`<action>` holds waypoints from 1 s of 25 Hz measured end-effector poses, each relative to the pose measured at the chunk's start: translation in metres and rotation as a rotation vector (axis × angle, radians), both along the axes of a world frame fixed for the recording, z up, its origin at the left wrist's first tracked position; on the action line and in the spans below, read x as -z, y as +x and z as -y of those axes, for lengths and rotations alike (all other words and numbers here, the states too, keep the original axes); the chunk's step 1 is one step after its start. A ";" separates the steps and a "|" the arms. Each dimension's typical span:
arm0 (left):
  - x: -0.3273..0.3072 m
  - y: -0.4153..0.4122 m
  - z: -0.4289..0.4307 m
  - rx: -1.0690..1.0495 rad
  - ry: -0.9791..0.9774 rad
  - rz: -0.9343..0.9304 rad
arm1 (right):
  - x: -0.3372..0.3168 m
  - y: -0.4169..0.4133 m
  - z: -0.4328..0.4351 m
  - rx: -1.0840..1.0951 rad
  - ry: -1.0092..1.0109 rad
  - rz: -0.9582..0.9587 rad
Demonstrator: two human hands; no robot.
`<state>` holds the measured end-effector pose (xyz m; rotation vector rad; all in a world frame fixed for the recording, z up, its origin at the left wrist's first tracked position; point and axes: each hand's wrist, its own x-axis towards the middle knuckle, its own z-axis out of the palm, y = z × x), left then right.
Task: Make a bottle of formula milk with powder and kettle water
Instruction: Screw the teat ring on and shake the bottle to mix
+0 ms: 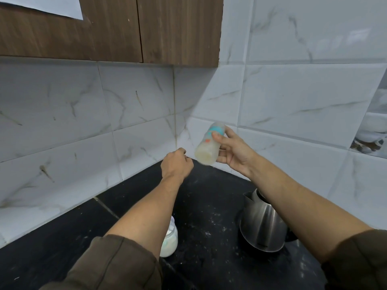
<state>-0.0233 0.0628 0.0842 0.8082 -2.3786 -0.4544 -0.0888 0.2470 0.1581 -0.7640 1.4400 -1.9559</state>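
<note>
Through the head camera I am looking at a baby bottle being held up in the air over the far corner of the black counter, in front of the marble-patterned wall tiles. The bottle is leaning, its lower end pointing down and to the left, and it is showing blurred. Pale, creamy liquid is filling that lower end, while teal and orange print is showing on the clear body above it. Which end carries the teat I cannot tell.

The right hand is gripping the bottle, thumb lying across its front and fingers wrapping behind, with the forearm reaching in from the lower right above a steel kettle that is standing on the counter. The left hand is hovering just left of the bottle, apart from it, its back facing me and its fingers curling away; whether they are holding anything I cannot tell. Under the left forearm a small clear container of white contents is sitting on the counter, partly hidden. Both brown sleeves are sitting bunched near the elbows.
</note>
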 end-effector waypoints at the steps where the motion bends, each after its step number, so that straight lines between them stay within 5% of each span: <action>1: 0.000 0.000 0.000 0.001 -0.005 0.004 | 0.002 0.001 0.000 -0.048 0.044 -0.055; 7: 0.001 0.004 0.001 -0.018 0.002 0.001 | -0.001 -0.013 0.006 0.270 -0.307 0.246; 13: -0.006 0.003 -0.004 -0.003 -0.002 0.024 | -0.005 0.005 0.005 -0.007 -0.019 -0.036; 19: -0.002 0.007 -0.003 -0.011 -0.002 0.022 | -0.006 -0.003 0.010 0.291 -0.351 0.272; 23: -0.005 0.005 -0.004 -0.004 -0.014 0.028 | 0.003 0.011 0.006 0.091 -0.069 -0.020; 25: -0.005 0.006 -0.003 -0.008 -0.015 0.032 | 0.002 0.009 0.005 0.103 -0.100 -0.037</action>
